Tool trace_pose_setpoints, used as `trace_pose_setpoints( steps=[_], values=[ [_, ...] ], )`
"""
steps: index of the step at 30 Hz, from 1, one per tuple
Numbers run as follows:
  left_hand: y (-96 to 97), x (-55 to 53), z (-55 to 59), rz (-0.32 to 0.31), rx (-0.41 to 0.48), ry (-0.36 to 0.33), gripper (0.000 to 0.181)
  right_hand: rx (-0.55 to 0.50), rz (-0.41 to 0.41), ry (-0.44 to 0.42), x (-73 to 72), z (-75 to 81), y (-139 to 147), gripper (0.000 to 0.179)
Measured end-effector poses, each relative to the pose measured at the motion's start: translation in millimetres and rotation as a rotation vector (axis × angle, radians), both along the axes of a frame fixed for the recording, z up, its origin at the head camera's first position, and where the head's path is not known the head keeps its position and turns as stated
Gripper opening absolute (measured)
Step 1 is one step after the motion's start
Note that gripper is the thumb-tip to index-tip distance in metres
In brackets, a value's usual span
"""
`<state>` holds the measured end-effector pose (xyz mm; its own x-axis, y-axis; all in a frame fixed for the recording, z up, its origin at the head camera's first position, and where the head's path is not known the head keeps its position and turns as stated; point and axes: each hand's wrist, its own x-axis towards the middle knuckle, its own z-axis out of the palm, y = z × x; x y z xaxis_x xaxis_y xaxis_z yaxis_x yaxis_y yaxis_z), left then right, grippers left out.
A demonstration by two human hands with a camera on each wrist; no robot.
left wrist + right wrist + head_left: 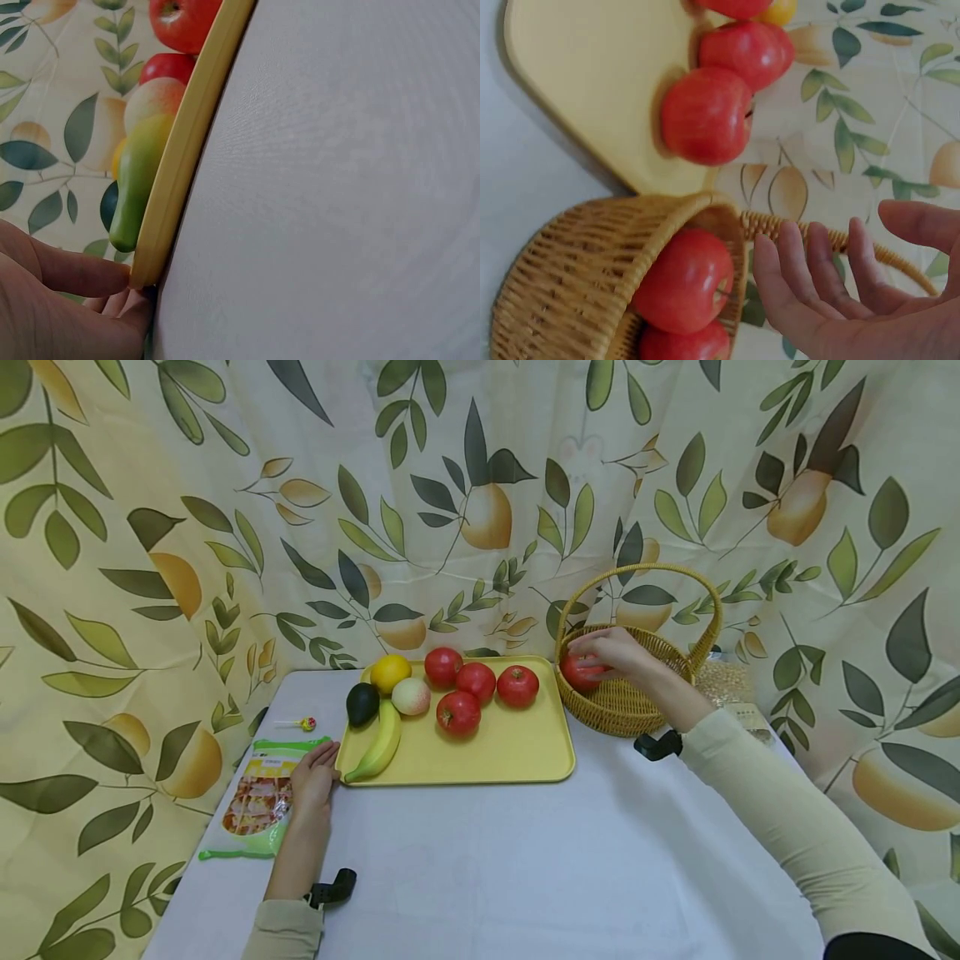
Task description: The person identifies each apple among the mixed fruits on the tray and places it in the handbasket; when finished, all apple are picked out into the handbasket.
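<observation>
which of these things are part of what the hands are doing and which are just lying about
Likely part of the job:
wicker basket, where the right hand is
red apples, in the basket and on the tray
yellow tray, held at a corner by the left hand

Apparently just lying about:
banana
avocado
yellow fruit
peach
lollipop
green-edged bag
clear bag beside the basket

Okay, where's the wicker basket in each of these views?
Head: the wicker basket stands right of centre.
Left wrist: not in it.
Right wrist: lower left, cut off by the bottom edge.
Shared landmark: the yellow tray, which shows in all three.
</observation>
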<state>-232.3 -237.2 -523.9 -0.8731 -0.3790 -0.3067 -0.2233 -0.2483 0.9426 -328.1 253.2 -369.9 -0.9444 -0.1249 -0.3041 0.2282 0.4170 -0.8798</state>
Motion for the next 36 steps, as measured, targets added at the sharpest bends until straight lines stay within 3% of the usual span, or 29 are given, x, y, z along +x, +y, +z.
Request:
trace_pose_setpoints(
  steps=[19,36],
  values=[
    [-2.0,0.1,-1.4,-0.008,-0.007,-0.014,0.077,-0.052,0.062,0.006,2.2,-9.4,-35,0.043],
    [-1.4,1.5,0.7,-0.007,-0.014,-0.022,0.075,-0.14,0.085,-0.08,-2.0,-29.2,-67,0.047]
  ],
)
